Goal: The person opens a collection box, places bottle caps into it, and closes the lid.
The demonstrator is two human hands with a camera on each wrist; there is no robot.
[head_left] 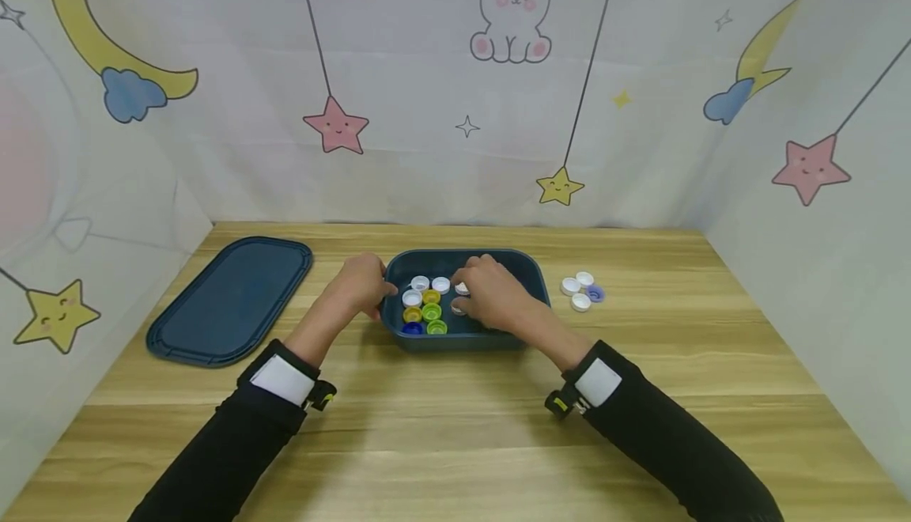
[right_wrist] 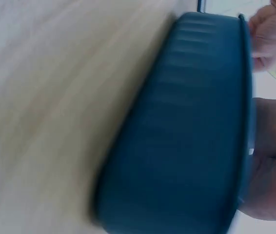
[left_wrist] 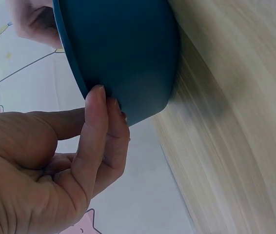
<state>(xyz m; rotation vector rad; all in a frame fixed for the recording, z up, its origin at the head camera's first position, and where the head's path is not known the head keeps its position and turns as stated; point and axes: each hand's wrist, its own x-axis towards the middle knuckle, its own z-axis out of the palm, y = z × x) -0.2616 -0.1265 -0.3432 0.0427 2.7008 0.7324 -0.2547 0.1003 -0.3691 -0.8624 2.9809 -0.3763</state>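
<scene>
My left hand (head_left: 361, 281) grips the left end of a dark blue plastic container (head_left: 444, 342), its thumb over the rim and its fingertips against the outer wall in the left wrist view. Inside the container lie several bottle caps, with white caps (head_left: 412, 298), yellow caps (head_left: 412, 315), green caps (head_left: 437, 327) and a dark blue cap (head_left: 412, 329) grouped at the left. My right hand (head_left: 491, 293) reaches in over the front wall, fingers curled round a white bottle cap (head_left: 463, 289). In the right wrist view the container wall hides its fingertips.
Several loose caps lie right of the container, white caps (head_left: 571, 285) and a purple cap (head_left: 595, 293). A dark blue lid or flat tray (head_left: 231, 300) lies at the left on the wooden table (head_left: 455, 443). A printed curtain (head_left: 427, 182) stands behind and at both sides.
</scene>
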